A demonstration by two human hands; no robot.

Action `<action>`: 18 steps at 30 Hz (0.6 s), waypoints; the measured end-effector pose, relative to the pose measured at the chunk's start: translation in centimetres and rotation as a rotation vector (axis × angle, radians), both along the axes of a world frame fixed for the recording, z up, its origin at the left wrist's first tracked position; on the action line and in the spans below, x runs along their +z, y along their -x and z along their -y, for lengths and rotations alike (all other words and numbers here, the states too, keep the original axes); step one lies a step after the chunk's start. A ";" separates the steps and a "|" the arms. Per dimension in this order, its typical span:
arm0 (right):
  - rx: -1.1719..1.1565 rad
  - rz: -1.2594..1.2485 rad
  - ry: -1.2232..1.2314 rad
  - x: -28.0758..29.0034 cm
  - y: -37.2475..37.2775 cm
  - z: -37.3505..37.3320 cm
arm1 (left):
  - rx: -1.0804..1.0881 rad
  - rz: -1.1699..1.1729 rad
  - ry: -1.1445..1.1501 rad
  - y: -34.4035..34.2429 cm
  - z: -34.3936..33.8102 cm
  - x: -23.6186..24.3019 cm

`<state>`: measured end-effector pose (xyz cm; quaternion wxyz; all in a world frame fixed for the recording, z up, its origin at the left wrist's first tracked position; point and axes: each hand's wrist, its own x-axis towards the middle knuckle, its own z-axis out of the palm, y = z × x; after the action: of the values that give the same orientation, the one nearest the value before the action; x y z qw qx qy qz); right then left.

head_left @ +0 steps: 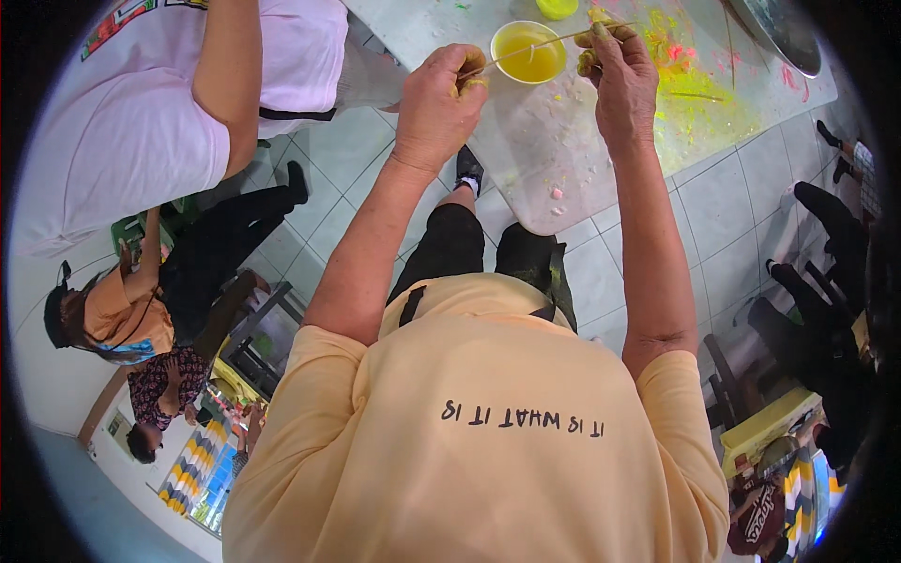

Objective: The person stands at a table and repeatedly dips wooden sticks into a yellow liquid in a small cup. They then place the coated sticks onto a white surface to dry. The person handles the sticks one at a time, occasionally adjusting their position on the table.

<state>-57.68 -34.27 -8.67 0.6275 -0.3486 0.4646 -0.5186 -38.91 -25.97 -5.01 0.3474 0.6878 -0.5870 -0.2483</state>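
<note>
Both hands pinch a thin stick level above a cup of yellow liquid on the paint-spattered counter. The left hand grips one end, the right hand the other, fingers pressed together. The stick's long axis runs side to side between them, directly over the cup.

The dark pan and green cup are cut off by the top edge.
</note>
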 end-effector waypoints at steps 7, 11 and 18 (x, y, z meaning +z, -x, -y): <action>-0.009 0.071 -0.047 0.5 -0.1 0.0 | -0.012 -0.004 0.013 -0.1 0.2 -0.1; 0.005 0.097 -0.079 -0.2 0.5 -0.1 | -0.010 -0.030 -0.001 0.1 0.2 0.2; -0.009 0.054 -0.060 0.2 0.7 -1.0 | -0.024 -0.008 0.003 0.0 0.1 0.4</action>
<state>-58.38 -33.27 -8.48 0.6477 -0.3134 0.4642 -0.5165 -38.92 -26.05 -4.65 0.3478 0.6791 -0.5942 -0.2544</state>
